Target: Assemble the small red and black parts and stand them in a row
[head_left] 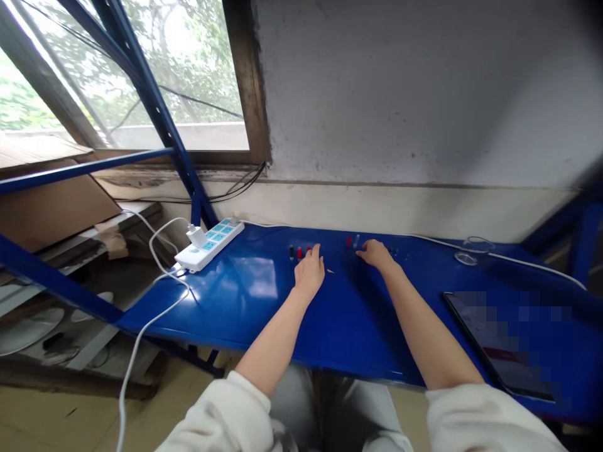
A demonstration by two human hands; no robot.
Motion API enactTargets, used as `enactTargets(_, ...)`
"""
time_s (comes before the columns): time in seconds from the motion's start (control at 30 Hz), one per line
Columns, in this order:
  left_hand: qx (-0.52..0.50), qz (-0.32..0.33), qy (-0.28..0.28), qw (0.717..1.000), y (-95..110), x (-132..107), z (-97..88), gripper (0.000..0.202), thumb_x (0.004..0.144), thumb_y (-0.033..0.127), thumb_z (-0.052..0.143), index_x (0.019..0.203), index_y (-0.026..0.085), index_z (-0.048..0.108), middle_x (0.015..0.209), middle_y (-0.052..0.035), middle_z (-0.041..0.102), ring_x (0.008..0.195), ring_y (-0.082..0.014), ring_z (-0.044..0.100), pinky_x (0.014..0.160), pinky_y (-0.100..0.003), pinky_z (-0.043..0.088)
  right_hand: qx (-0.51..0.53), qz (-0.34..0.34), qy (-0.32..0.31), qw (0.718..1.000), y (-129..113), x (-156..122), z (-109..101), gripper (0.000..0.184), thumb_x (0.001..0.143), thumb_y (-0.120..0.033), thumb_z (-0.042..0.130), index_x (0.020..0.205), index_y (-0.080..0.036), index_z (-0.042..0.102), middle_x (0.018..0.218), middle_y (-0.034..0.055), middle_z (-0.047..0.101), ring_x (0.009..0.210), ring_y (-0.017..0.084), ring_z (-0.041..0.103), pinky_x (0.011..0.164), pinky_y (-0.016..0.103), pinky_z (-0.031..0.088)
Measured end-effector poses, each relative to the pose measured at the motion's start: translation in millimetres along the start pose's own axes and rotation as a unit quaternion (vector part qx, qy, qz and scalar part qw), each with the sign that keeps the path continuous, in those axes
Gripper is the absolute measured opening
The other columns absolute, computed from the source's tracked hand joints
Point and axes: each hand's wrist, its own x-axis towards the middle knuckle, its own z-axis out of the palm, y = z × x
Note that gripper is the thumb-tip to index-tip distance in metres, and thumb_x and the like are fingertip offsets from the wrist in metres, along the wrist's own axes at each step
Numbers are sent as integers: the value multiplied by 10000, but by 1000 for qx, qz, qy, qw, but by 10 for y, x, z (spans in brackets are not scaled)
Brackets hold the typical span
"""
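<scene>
My left hand (309,274) is over the middle of the blue table (264,320), its fingers stretched out and apart. Just beyond its fingertips stand a small black cylinder (291,252), a red cylinder (299,253) and another red piece (308,249), partly covered by the fingers. Further right, my right hand (375,253) hovers low with thumb and fingers bent together; anything between them is too small to make out. Close to its fingertips are a small red piece (349,241) and a clear tube-like piece (357,240). A tiny pointed bit (330,271) lies between the hands.
A white power strip (211,243) with a plug and cable sits at the table's left end. To the right are a dark tablet (494,351) and a clear round container (466,257). Some tiny dark pieces (394,252) lie behind my right wrist. Blue posts (160,119) frame the table.
</scene>
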Motion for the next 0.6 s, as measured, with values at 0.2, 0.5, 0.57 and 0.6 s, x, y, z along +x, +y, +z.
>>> enactTargets(0.2, -178, -2, 33, 983, 1, 24, 63, 199, 828, 175, 409, 977, 202, 537, 856, -46, 636, 780, -158, 603, 715, -275, 460, 16, -46, -31, 998, -274, -553, -109, 206, 796, -348, 486, 769, -171, 588, 720, 104, 636, 697, 208, 602, 591, 278, 395)
enactTargets(0.5, -471, 2, -18, 882, 94, -8, 93, 161, 809, 228, 464, 943, 146, 499, 790, -36, 625, 432, -40, 501, 500, -193, 451, 255, -87, -8, 963, -511, -916, -12, 536, 829, -600, 189, 576, -203, 446, 542, 39, 533, 523, 150, 519, 523, 260, 382)
enactTargets(0.57, -486, 0, -15, 874, 98, -12, 97, 165, 805, 235, 472, 943, 149, 496, 784, -31, 624, 421, -40, 500, 488, -193, 446, 338, -97, -2, 936, -510, -905, 19, 522, 807, -631, 216, 586, -205, 423, 501, 13, 483, 452, 128, 462, 455, 247, 359)
enactTargets(0.6, -492, -4, -15, 870, 98, -12, 98, 169, 803, 239, 476, 945, 150, 494, 781, -28, 624, 415, -40, 500, 480, -192, 442, 367, -105, -3, 924, -509, -901, 32, 518, 801, -639, 220, 602, -205, 420, 491, 4, 463, 427, 118, 434, 429, 242, 344)
